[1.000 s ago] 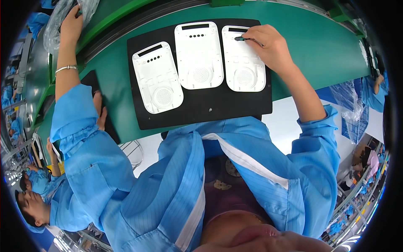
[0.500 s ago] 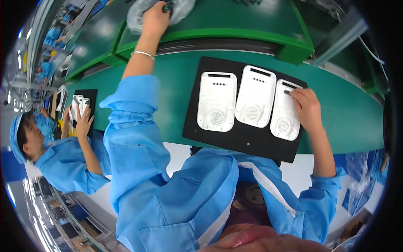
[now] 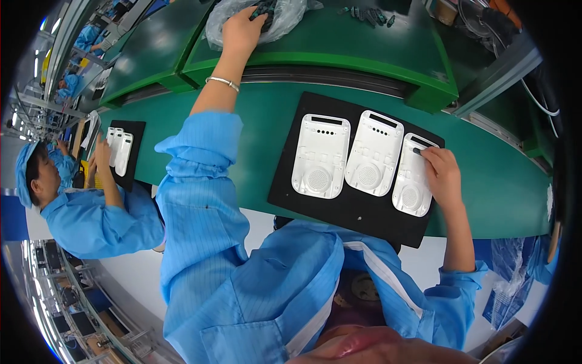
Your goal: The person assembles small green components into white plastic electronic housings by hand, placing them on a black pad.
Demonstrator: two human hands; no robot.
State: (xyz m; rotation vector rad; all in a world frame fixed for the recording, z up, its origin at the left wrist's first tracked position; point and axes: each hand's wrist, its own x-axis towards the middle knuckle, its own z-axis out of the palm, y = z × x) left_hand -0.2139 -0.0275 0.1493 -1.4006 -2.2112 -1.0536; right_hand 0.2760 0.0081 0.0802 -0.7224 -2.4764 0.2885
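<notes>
Three white plastic housings, the left one point(image 3: 320, 155), the middle one point(image 3: 374, 151) and the right one point(image 3: 412, 182), lie side by side on a black mat point(image 3: 339, 209). Each has a slot at its far end and a round perforated grille. My right hand point(image 3: 444, 176) is closed at the far end of the right housing, its fingertips pinching a small dark part point(image 3: 417, 151) against it. Far forward, my left hand point(image 3: 244, 33) reaches into a clear plastic bag point(image 3: 288, 21), fingers curled around small dark parts point(image 3: 265, 11); their exact shape is partly hidden.
The bag rests on a raised green shelf point(image 3: 339, 45) along the bench's far side. More small dark parts point(image 3: 370, 16) lie there. At left, a co-worker in blue point(image 3: 97, 209) works over white housings point(image 3: 121, 148) on another black mat. A metal post point(image 3: 497, 79) stands at right.
The whole view has shifted, so the bench sits slightly lower in it. My left hand remains at the bag and my right at the right housing. The co-worker's hands have moved off the housings.
</notes>
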